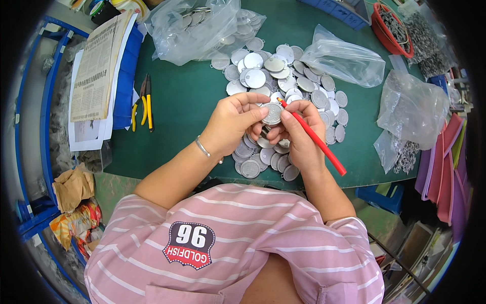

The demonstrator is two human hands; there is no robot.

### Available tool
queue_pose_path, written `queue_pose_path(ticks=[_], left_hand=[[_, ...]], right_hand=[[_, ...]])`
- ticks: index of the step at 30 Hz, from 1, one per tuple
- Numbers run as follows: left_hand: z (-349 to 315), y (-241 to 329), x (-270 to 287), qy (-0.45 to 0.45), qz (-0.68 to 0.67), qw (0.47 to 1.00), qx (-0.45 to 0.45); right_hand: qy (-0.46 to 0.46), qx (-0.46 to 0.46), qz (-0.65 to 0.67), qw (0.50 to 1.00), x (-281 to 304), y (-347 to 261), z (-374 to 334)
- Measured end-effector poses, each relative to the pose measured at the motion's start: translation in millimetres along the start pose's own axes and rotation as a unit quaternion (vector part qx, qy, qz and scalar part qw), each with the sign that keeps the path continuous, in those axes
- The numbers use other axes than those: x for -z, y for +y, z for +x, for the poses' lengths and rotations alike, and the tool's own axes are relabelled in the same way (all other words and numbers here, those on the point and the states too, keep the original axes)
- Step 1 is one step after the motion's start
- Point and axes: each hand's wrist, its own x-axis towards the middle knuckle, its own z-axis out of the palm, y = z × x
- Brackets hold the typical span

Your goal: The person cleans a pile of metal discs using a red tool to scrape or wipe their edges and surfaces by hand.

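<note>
Between thumb and fingers, my left hand [234, 121] grips a round silver metal disc [273, 114] with a patterned face. My right hand [302, 133] holds a red pencil [324, 147], its tip close to the disc's upper edge and its tail pointing down to the right. Fingers of the right hand also come up near the disc's lower right edge; whether they touch it I cannot tell. Around and beyond both hands lies a loose heap of similar silver discs [254, 78], some plain side up, some patterned, many with small loops on the rim.
A green table [177, 147] carries pliers and a cutter [146, 106] at left, beside a blue bin [126, 76] with papers. Clear plastic bags [349, 58] lie at the back and right, one with more discs. A red basket [392, 30] of metal pieces stands far right.
</note>
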Motion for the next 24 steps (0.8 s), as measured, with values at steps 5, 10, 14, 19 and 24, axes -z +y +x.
queue_pose_path(ticks=[5, 10, 14, 19, 24], left_hand=[[0.7, -5.5, -0.7, 0.039, -0.012, 0.999, 0.006], [0.7, -7.5, -1.4, 0.043, -0.006, 0.999, -0.032], [0.3, -7.6, -1.3, 0.046, -0.005, 0.998, -0.035], [0.1, -7.6, -0.1, 0.044, -0.007, 0.999, -0.027], [-1.4, -7.2, -0.8, 0.041, -0.02, 0.998, -0.034]], right_hand=[[0.024, 0.035, -0.074, 0.996, 0.9, 10.1, -3.0], [0.009, 0.053, -0.091, 0.994, 2.0, 13.7, -3.5], [0.028, 0.122, -0.113, 0.986, 6.7, 17.1, -3.5], [0.025, 0.234, -0.176, 0.956, 14.4, 16.4, -3.4], [-0.005, 0.265, -0.212, 0.941, 12.3, 13.7, -4.5]])
